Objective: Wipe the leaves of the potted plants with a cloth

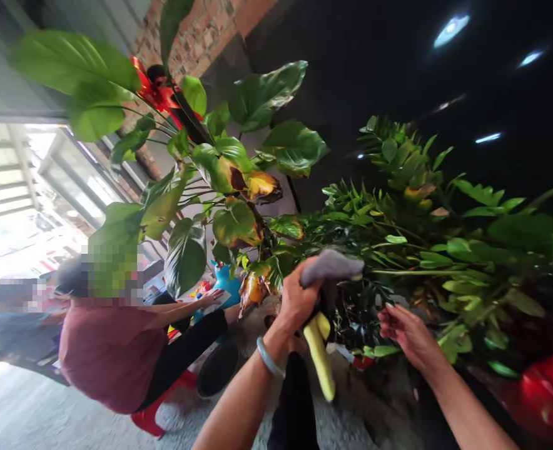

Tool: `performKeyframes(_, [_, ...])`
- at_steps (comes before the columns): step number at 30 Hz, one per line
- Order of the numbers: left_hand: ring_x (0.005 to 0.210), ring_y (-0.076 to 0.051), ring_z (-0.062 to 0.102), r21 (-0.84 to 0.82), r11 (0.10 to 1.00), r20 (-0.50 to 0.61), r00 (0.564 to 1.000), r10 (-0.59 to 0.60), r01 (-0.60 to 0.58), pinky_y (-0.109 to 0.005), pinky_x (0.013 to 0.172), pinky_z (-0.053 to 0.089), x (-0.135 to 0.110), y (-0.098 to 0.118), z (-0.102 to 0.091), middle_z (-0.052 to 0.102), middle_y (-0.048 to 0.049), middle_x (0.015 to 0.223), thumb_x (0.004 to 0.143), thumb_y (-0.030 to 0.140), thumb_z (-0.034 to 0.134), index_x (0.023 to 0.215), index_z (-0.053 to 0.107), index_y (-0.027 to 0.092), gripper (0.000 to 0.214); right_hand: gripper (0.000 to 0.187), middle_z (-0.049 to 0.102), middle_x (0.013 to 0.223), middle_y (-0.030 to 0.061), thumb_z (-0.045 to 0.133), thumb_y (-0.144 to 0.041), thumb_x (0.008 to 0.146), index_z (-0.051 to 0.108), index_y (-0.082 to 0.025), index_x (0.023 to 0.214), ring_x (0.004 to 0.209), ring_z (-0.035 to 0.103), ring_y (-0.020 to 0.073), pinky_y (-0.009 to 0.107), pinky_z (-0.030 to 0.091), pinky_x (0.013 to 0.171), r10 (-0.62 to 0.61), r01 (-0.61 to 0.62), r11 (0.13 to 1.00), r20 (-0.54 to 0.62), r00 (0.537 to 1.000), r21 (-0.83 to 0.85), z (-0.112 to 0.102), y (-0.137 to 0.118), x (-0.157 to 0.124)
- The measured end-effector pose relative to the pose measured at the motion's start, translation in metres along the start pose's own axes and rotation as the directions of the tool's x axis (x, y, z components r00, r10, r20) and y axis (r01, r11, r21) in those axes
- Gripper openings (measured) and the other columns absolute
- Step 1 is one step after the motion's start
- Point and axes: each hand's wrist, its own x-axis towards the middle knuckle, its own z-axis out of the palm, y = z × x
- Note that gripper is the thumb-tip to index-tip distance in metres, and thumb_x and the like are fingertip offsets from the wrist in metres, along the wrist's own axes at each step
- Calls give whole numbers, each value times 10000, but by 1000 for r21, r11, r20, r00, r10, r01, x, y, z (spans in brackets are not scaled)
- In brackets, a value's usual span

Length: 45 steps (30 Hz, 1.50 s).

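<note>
My left hand [299, 294] is closed around a grey and yellow object [321, 356]. Its grey part points right above my fingers, and a long pale yellow part hangs below; its exact kind is unclear. A pale bangle [269, 357] circles my left wrist. To the right, my right hand [408, 334] is held with loosely bent fingers, with nothing visible in it, close to green leafy stems [455, 294]. A large-leaved plant [234, 222] with browned, yellowing leaf edges rises above my left hand, a red ribbon [157, 90] on its stalk.
On the left a person in a dark red shirt [112, 356] sits on a red stool [164, 400]; another person [18, 331] sits behind. A black round tub [218, 370] stands on the concrete floor. Something shiny red [551, 390] lies at lower right. A dark glossy wall [375, 69] is behind the plants.
</note>
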Motion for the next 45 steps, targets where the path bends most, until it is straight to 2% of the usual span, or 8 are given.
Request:
performKeyframes(4, [977, -209, 640, 25, 997, -141, 987, 77, -74, -320, 910, 467, 36, 8, 10, 711, -45, 1078, 759, 223, 596, 1181, 640, 177, 427, 234, 655, 509, 4, 812, -301, 509, 617, -198, 588, 384, 546, 138, 257, 451, 374, 20, -20, 1000, -7, 1000, 11, 2, 2, 1])
performKeyframes(12, [931, -224, 662, 206, 978, 353, 932, -87, 14, -300, 844, 492, -22, -18, 6, 743, -30, 1010, 674, 147, 600, 1114, 691, 207, 453, 239, 609, 438, -16, 799, -300, 488, 585, -201, 523, 365, 536, 131, 237, 441, 360, 47, -48, 999, -50, 998, -7, 2, -4, 0])
performKeyframes(19, [944, -188, 632, -27, 997, -84, 994, 67, -69, -265, 869, 471, 15, 5, 0, 709, -34, 1049, 753, 242, 603, 1135, 657, 178, 392, 199, 664, 506, -7, 788, -254, 521, 615, -209, 609, 391, 563, 132, 233, 469, 369, 61, -62, 998, -71, 996, -8, 2, -3, -1])
performKeyframes(22, [833, -177, 639, 53, 998, 76, 996, -48, 44, -267, 801, 491, 0, -12, 11, 726, -11, 913, 724, 197, 608, 1082, 681, 177, 365, 196, 666, 512, -8, 789, -249, 533, 618, -208, 619, 393, 569, 134, 239, 479, 378, 64, -65, 998, -63, 996, -14, 3, -3, -3])
performKeyframes(27, [815, -191, 650, 122, 987, 397, 906, -149, 109, -267, 768, 498, -38, -33, 3, 737, -8, 878, 675, 216, 643, 1039, 712, 182, 372, 192, 618, 442, -27, 773, -240, 509, 586, -208, 538, 357, 537, 128, 233, 446, 344, 74, -73, 997, -80, 994, 11, 3, -6, -2])
performKeyframes(34, [957, -200, 636, -86, 996, -47, 998, 32, -35, -288, 876, 477, 3, -5, -2, 711, -46, 1063, 722, 242, 625, 1122, 664, 169, 408, 186, 651, 486, -14, 780, -218, 535, 606, -203, 601, 364, 549, 122, 216, 447, 339, 73, -74, 997, -116, 991, -3, 3, -2, -1])
performKeyframes(41, [842, -212, 657, 196, 973, 362, 913, -190, 124, -300, 808, 494, -40, -39, 6, 742, -28, 913, 670, 209, 640, 1057, 711, 176, 395, 215, 643, 474, -4, 787, -239, 519, 584, -198, 575, 357, 545, 122, 214, 430, 333, 70, -69, 998, -106, 992, 16, 3, -1, -1])
performKeyframes(45, [861, -195, 649, 69, 992, 313, 942, -120, 103, -263, 787, 490, -35, -31, -12, 735, -29, 951, 675, 227, 635, 1061, 699, 168, 396, 187, 647, 480, 0, 770, -265, 525, 596, -202, 551, 369, 549, 126, 225, 438, 350, 50, -50, 999, -77, 996, 10, 3, -2, -1])
